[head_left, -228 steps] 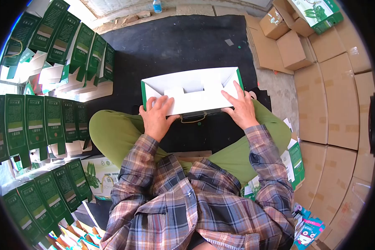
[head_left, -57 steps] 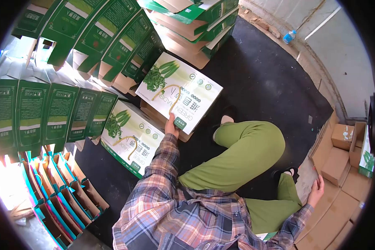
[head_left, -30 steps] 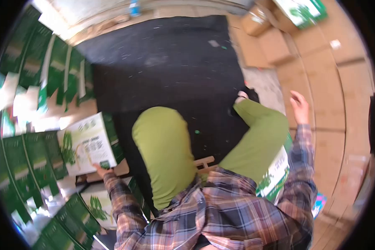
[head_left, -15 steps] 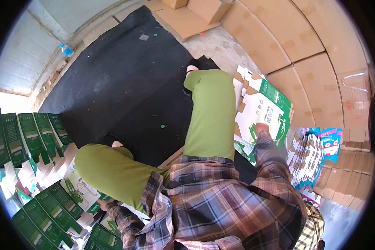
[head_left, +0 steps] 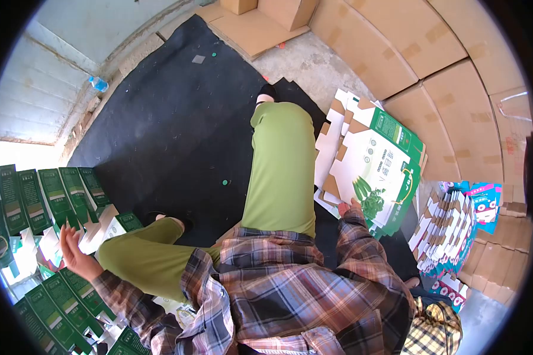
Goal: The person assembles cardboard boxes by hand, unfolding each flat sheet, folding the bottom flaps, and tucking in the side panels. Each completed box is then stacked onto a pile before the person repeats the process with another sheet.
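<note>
My left hand is raised at the left with its fingers spread, holding nothing. Close by it stand rows of green and white cartons, their flaps sticking up. To the right of my knee lies a stack of flat cartons; the top carton is white and green, printed with green vegetables and fitted with a cord handle. My right hand is at this carton's near left edge, fingers curled against it and partly hidden.
A black mat covers the floor ahead of my legs. Large brown boxes are stacked along the right side. Folded blue and pink cartons stand at the lower right. A blue bottle lies by the wall, and a checked cloth shows behind me.
My left hand has come off a printed carton beside my knee and risen to the left, opening. My right hand has slid from the flat carton's face to its near left edge.
</note>
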Demonstrator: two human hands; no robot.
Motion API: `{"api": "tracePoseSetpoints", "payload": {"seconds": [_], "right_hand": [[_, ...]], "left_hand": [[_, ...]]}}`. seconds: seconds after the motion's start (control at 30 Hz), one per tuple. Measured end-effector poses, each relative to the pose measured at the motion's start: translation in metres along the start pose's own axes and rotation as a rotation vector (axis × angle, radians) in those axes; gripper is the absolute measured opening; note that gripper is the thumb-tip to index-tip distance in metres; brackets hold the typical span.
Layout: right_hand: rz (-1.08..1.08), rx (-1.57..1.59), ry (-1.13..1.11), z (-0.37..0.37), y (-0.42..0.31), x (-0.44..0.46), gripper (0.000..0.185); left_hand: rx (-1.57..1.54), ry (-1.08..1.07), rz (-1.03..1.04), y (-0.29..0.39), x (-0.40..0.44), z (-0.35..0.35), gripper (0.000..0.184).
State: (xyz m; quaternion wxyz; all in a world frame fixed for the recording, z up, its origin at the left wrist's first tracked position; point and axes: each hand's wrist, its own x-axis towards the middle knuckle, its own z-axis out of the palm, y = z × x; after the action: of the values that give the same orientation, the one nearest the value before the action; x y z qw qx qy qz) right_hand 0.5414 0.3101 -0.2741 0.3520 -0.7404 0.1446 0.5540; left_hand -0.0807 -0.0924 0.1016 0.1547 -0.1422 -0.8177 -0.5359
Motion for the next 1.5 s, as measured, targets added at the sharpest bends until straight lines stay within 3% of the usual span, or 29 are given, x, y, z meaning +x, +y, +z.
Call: {"api": "tracePoseSetpoints", "payload": {"seconds": [0.1,0.17,0.23,0.37,0.4,0.53,0.7,0.73,0.9,0.97,1.0,1.03,1.13,1.17,1.23,1.27,1.3,1.33,1.37,1.4,1.43,1.5], "right_hand": [[-0.118,0.145,-0.131,-0.004,0.001,-0.003,0.036],[-0.131,0.204,-0.165,-0.005,-0.002,-0.005,0.035],[-0.168,0.322,-0.224,0.003,-0.005,-0.011,0.034],[-0.393,0.245,-0.344,0.024,-0.032,-0.015,0.037],[-0.342,0.293,-0.395,0.031,-0.046,-0.022,0.034],[-0.504,0.354,-0.388,0.066,-0.064,-0.141,0.03],[-0.416,0.259,-0.718,0.083,-0.061,-0.23,0.027],[-0.416,0.17,-0.894,0.086,-0.058,-0.256,0.022],[-0.488,-0.077,-1.077,0.125,-0.038,-0.369,0.026],[-0.488,-0.251,-1.192,0.143,-0.043,-0.377,0.033],[-0.464,-0.358,-1.267,0.153,-0.045,-0.383,0.039],[-0.455,-0.372,-1.284,0.164,-0.041,-0.399,0.039],[-0.219,-0.672,-1.396,0.196,-0.024,-0.443,0.039],[-0.214,-0.682,-1.399,0.208,-0.016,-0.449,0.039],[-0.114,-0.819,-1.453,0.233,0.0,-0.456,0.037],[-0.166,-0.809,-1.438,0.244,0.011,-0.456,0.036],[-0.217,-0.798,-1.421,0.252,0.022,-0.455,0.035],[-0.784,-0.89,-1.464,0.256,0.034,-0.454,0.03],[-0.022,-0.918,-1.446,0.314,0.018,-0.399,0.027],[-0.024,-1.012,-1.421,0.314,0.03,-0.424,0.027],[0.01,-0.998,-1.42,0.328,0.039,-0.414,0.03],[-0.131,-1.211,-1.237,0.351,0.053,-0.413,0.031]], "left_hand": [[0.034,-0.324,0.115,-0.002,-0.01,0.049,0.022],[-0.079,-0.476,0.011,-0.011,-0.028,0.079,0.02],[-0.013,-0.638,0.095,-0.016,-0.043,0.099,0.019],[0.09,-0.747,0.122,-0.042,-0.061,0.116,0.017],[0.084,-0.759,0.092,-0.04,-0.062,0.118,0.017],[0.053,-0.744,0.109,-0.029,-0.057,0.12,0.02],[0.001,-0.698,0.067,-0.03,-0.053,0.121,0.021],[-0.009,-0.696,0.079,-0.03,-0.051,0.119,0.021],[-0.178,-0.637,-0.101,-0.042,-0.041,0.109,0.025],[-0.304,-0.54,-0.278,-0.03,-0.035,0.103,0.031],[-0.339,-0.549,-0.309,-0.037,-0.03,0.098,0.046],[-0.335,-0.526,-0.311,-0.034,-0.028,0.092,0.046],[-0.502,-0.352,-0.265,-0.023,-0.022,0.078,0.072],[-0.611,-0.312,-0.153,-0.03,-0.019,0.076,0.075],[-0.667,-0.158,-0.142,-0.022,-0.015,0.067,0.069],[-0.665,-0.207,-0.211,-0.044,-0.014,0.056,0.055],[-0.658,-0.239,-0.097,-0.046,-0.014,0.049,0.034],[-0.743,-0.274,-0.006,-0.052,-0.013,0.047,0.029],[-0.827,-0.31,0.086,-0.057,-0.013,0.046,0.024],[-0.9,-0.3,-0.06,-0.052,-0.016,0.045,0.02],[-0.897,-0.295,-0.063,-0.054,-0.018,0.045,0.02],[-0.913,-0.148,-0.247,-0.058,-0.021,0.045,0.023]]}}
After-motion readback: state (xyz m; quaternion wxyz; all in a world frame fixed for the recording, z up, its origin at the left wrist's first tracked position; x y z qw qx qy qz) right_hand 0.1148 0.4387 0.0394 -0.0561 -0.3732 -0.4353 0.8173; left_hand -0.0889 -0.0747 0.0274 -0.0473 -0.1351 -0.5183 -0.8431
